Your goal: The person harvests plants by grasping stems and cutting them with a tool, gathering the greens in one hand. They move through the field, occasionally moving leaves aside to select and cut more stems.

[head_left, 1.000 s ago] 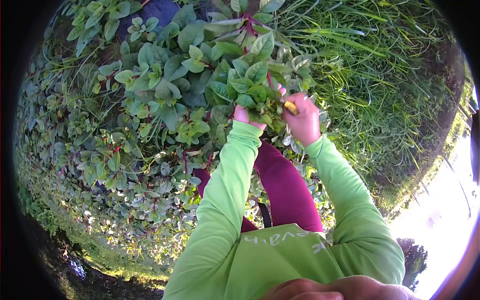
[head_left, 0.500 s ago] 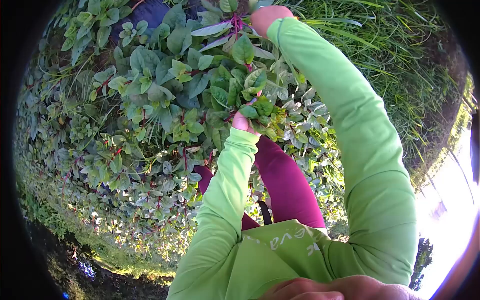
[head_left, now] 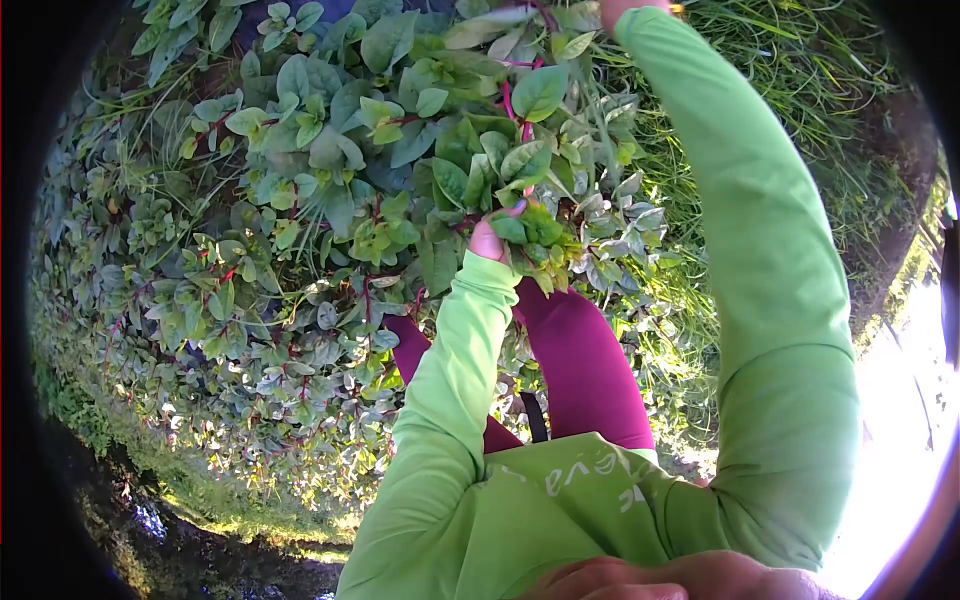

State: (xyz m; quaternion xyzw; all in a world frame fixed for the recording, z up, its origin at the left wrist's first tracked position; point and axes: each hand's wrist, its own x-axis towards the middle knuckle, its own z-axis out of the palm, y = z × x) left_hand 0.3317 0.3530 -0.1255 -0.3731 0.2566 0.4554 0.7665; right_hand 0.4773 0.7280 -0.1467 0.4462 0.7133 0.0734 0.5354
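My left hand (head_left: 488, 240) is closed round a bunch of green leafy stems (head_left: 540, 232), in front of my knees; the leaves hide most of its fingers. Just above it, broad green leaves on magenta stems (head_left: 516, 105) stand among the plants. My right hand (head_left: 625, 10) is at the top edge of the view, near the border between leafy plants and long grass. Its fingers are cut off by the frame, so whether it holds anything cannot be seen.
Dense leafy plants (head_left: 230, 240) spread over the left and middle. Long grass (head_left: 760, 80) grows at the upper right, with a dark soil strip (head_left: 900, 170) beyond it. My legs in magenta trousers (head_left: 585, 370) stand among the plants.
My right hand has moved up and to the right, partly out of view. My left hand keeps its hold on the bunch, almost in the same place.
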